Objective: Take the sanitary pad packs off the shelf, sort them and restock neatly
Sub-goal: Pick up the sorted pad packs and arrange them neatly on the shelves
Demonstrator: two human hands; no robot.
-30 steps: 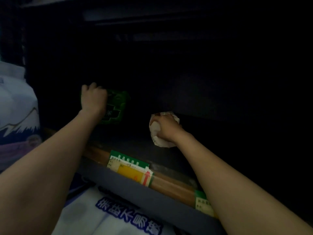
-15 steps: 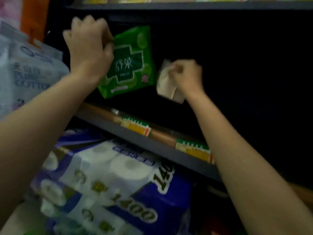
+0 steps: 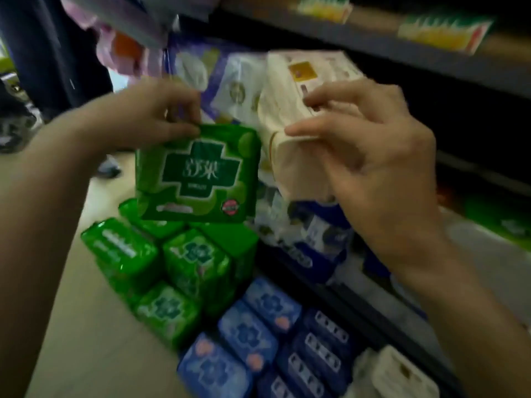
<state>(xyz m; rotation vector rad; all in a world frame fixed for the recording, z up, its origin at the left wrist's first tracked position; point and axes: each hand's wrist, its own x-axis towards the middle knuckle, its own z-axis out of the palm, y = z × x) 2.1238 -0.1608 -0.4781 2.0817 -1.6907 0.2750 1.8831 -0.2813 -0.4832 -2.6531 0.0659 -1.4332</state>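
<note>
Green pack (image 3: 198,173) now hangs at frame centre, pinched at its top edge by the left hand (image 3: 149,116); fingers clamped on the wrapper. Cream pack (image 3: 298,116) sits right of it, upper centre, held by the right hand (image 3: 370,156); thumb and fingers curled round its lower end.

Change over the last 1 s: both packs were deep in the dark shelf bay, then lifted to its mouth. Now both are clear of the shelf (image 3: 431,64), which runs along the upper right, and the view has swung down to the floor (image 3: 86,326).

Floor stock, lower centre:
- green stack (image 3: 172,271), directly under the held green pack, at least 5 packs, grouped.
- blue packs (image 3: 247,331), 1 row, lower centre.
- dark blue packs (image 3: 319,351), just right of them.
- white packs (image 3: 402,372), bottom right, partly cut off.

Reading: removal of these 2 is done; the sorting step is in hand. Green pack likely joins the green stack below it. Cream pack probably belongs with the white packs at bottom right, though blur leaves the match uncertain. Restocking not yet begun.

Frame is motion-blurred; print on the cream pack unreadable.
</note>
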